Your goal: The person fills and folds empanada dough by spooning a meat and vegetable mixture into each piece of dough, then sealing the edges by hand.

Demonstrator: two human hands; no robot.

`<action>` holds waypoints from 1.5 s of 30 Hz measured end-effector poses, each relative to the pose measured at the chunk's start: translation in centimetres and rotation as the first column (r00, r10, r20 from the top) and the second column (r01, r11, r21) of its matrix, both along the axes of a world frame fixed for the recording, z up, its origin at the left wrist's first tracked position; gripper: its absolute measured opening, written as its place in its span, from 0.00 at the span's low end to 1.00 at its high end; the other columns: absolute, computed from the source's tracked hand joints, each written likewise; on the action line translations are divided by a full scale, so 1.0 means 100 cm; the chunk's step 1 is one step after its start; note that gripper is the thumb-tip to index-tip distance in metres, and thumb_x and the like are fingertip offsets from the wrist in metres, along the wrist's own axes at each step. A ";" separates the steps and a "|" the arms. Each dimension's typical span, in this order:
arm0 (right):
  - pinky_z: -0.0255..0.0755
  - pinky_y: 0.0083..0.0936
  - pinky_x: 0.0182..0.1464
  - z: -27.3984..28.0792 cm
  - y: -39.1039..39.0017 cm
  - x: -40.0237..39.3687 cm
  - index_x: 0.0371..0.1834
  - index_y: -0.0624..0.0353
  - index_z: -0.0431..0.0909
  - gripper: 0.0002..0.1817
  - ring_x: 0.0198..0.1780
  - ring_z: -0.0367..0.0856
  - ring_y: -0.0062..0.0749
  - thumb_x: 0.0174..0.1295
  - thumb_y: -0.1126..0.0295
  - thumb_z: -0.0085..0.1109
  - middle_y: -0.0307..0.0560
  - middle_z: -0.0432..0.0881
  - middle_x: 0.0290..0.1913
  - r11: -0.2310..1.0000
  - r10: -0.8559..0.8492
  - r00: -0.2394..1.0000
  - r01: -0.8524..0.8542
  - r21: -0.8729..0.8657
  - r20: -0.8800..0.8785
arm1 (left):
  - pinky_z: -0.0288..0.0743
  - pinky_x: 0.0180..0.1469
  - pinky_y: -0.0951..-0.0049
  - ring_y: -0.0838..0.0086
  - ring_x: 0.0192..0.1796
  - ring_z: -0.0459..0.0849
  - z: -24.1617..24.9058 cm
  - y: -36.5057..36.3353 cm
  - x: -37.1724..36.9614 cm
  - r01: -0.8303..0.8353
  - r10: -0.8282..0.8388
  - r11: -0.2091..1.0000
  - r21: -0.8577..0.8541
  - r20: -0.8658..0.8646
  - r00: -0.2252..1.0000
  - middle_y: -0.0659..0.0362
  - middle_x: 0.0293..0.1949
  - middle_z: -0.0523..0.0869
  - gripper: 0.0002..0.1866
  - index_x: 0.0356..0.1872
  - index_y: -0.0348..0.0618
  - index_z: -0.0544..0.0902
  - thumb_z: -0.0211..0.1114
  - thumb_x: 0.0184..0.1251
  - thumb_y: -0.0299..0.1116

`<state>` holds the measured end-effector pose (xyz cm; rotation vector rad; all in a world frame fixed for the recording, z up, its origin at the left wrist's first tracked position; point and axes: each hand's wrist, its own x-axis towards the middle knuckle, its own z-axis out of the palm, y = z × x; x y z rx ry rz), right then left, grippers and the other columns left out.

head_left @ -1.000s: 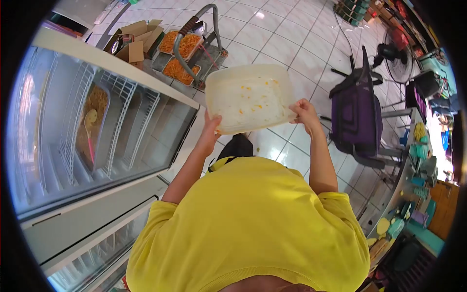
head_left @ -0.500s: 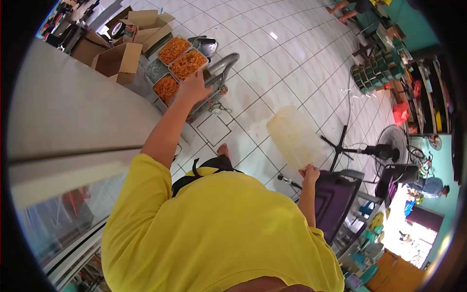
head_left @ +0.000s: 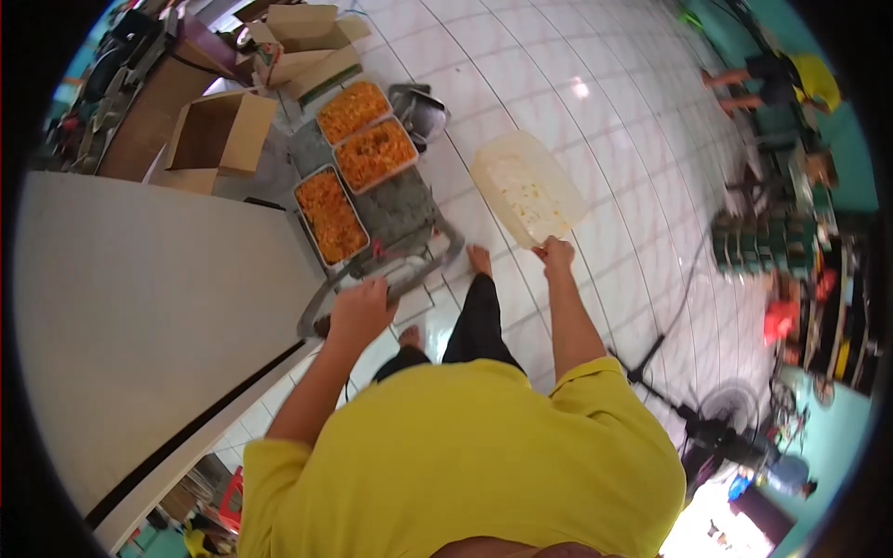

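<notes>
My left hand is closed around the grey handle of a low platform trolley. On its grey deck stand three rectangular tubs: a left tub, a middle tub and a far tub, all filled with orange shredded food. Off to the right, my right hand grips the near end of a translucent plastic container. Small yellowish bits cling to its inside, and it hangs over the tiled floor.
Open cardboard boxes stand beyond the trolley, with a metal container beside it. A large pale panel borders my left. A standing fan is at right, near stacked green crates. Another person is at far right.
The trolley handle now lies closer to my body, with my left hand still on it. The container in my right hand has tilted to show its inside. My view has turned and shifted.
</notes>
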<state>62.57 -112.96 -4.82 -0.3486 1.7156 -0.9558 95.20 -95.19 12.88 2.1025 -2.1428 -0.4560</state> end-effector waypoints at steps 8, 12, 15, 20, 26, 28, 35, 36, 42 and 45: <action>0.80 0.27 0.24 -0.102 -0.203 0.174 0.35 0.77 0.71 0.14 0.30 0.80 0.41 0.46 0.77 0.52 0.58 0.76 0.35 0.971 0.238 0.963 -0.236 0.031 -0.124 | 0.63 0.28 0.63 0.62 0.25 0.72 0.002 -0.030 -0.014 -0.298 0.319 0.947 -0.123 0.240 0.917 0.57 0.19 0.71 0.10 0.15 0.44 0.69 0.63 0.44 0.32; 0.76 0.37 0.35 -0.176 -0.255 0.236 0.37 0.72 0.68 0.16 0.35 0.77 0.47 0.45 0.76 0.54 0.64 0.66 0.44 0.918 0.398 0.892 -0.384 0.103 -0.215 | 0.61 0.25 0.65 0.64 0.21 0.70 0.003 -0.032 -0.012 -0.310 0.323 0.946 -0.091 0.270 0.907 0.58 0.16 0.69 0.12 0.12 0.46 0.66 0.63 0.40 0.30; 0.71 0.39 0.42 -0.154 -0.281 0.270 0.38 0.71 0.68 0.17 0.38 0.75 0.51 0.45 0.73 0.54 0.66 0.64 0.46 0.901 0.433 0.793 -0.398 0.175 -0.428 | 0.61 0.25 0.67 0.66 0.19 0.69 0.004 -0.033 -0.011 -0.315 0.319 0.947 -0.059 0.262 0.911 0.59 0.15 0.67 0.12 0.12 0.46 0.65 0.62 0.40 0.30; 0.69 0.42 0.47 -0.181 -0.288 0.301 0.38 0.69 0.71 0.14 0.43 0.73 0.56 0.50 0.71 0.53 0.68 0.65 0.47 0.800 0.541 0.695 -0.598 0.037 -0.473 | 0.61 0.25 0.68 0.67 0.19 0.69 0.006 -0.034 -0.009 -0.347 0.339 0.938 -0.014 0.253 0.906 0.59 0.15 0.68 0.12 0.11 0.46 0.65 0.62 0.39 0.30; 0.65 0.47 0.51 -0.250 -0.198 0.297 0.32 0.68 0.78 0.13 0.44 0.72 0.58 0.54 0.67 0.50 0.66 0.76 0.38 0.057 0.791 -0.011 -0.994 0.092 -0.612 | 0.62 0.25 0.68 0.66 0.18 0.69 0.007 -0.033 -0.010 -0.373 0.366 0.928 -0.017 0.231 0.901 0.59 0.14 0.68 0.12 0.11 0.46 0.66 0.63 0.37 0.30; 0.65 0.47 0.48 -0.245 -0.159 0.262 0.27 0.67 0.78 0.12 0.38 0.74 0.57 0.52 0.68 0.50 0.59 0.79 0.30 -0.138 0.740 -0.190 -0.982 0.131 -0.645 | 0.62 0.25 0.68 0.67 0.19 0.70 0.008 -0.038 -0.006 -0.385 0.382 0.922 -0.033 0.233 0.894 0.59 0.14 0.68 0.12 0.11 0.46 0.66 0.63 0.37 0.30; 0.72 0.42 0.43 -0.210 -0.077 0.075 0.30 0.63 0.79 0.13 0.42 0.78 0.51 0.53 0.65 0.50 0.58 0.80 0.38 -0.341 0.755 -0.554 -0.788 0.513 -0.349 | 0.65 0.29 0.68 0.67 0.24 0.72 0.006 -0.053 0.007 -0.372 0.408 0.911 -0.180 0.244 0.880 0.61 0.20 0.71 0.09 0.16 0.48 0.70 0.63 0.37 0.33; 0.73 0.42 0.44 -0.224 -0.076 0.049 0.31 0.64 0.79 0.13 0.44 0.78 0.53 0.53 0.65 0.49 0.59 0.80 0.40 -0.289 0.783 -0.522 -0.787 0.546 -0.338 | 0.65 0.30 0.68 0.67 0.26 0.73 0.006 -0.058 0.009 -0.383 0.426 0.900 -0.207 0.237 0.873 0.61 0.21 0.72 0.09 0.16 0.49 0.70 0.64 0.35 0.33; 0.74 0.40 0.42 -0.135 -0.119 0.003 0.30 0.63 0.80 0.11 0.41 0.80 0.51 0.53 0.69 0.49 0.58 0.81 0.34 -0.248 0.733 -0.532 -0.790 0.561 -0.425 | 0.62 0.48 0.57 0.64 0.45 0.73 -0.007 -0.063 0.013 -0.394 0.502 0.835 -0.383 0.238 0.831 0.57 0.39 0.76 0.14 0.30 0.48 0.76 0.64 0.37 0.31; 0.73 0.34 0.28 -0.127 -0.140 0.001 0.20 0.54 0.81 0.09 0.28 0.80 0.35 0.50 0.72 0.50 0.47 0.81 0.24 -0.542 -0.085 -0.898 -0.322 0.776 -0.432 | 0.55 0.56 0.44 0.59 0.57 0.67 0.013 -0.048 -0.007 -0.500 0.580 0.777 -0.383 0.126 0.805 0.56 0.56 0.69 0.26 0.53 0.56 0.72 0.61 0.48 0.32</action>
